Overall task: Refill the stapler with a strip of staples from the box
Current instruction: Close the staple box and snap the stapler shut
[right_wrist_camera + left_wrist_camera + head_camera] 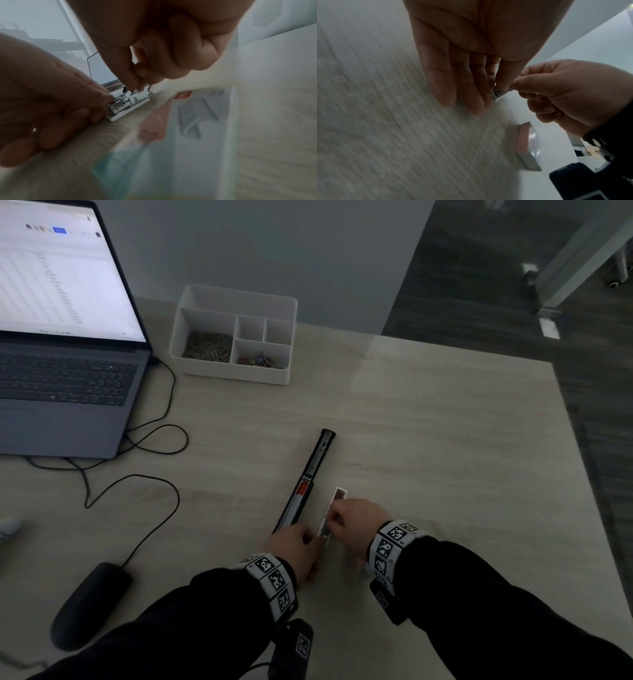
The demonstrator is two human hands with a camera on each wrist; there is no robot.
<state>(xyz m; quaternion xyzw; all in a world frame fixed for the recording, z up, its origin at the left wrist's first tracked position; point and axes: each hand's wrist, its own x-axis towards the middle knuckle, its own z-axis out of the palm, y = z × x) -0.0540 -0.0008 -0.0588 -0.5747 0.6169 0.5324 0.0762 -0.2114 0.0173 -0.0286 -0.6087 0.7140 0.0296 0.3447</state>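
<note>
A long black stapler (308, 477) lies opened out flat on the desk, its orange pusher showing. Beside it is a small white-based stapler body (339, 496) with a metal channel (130, 104) on top. My left hand (305, 537) pinches its near end (498, 94) between thumb and fingertips. My right hand (337, 515) pinches the metal top of the same body with thumb and forefinger (135, 86). Whether a staple strip is between those fingers cannot be told. The staples box (529, 146) lies flat just under my right wrist, large and blurred (202, 121) in the right wrist view.
An open laptop (68, 337) stands at the far left with a cable (150, 440) looping to a black mouse (89, 604). A white organiser tray (291, 344) holding clips sits behind. The desk's right edge (575, 440) drops to dark floor.
</note>
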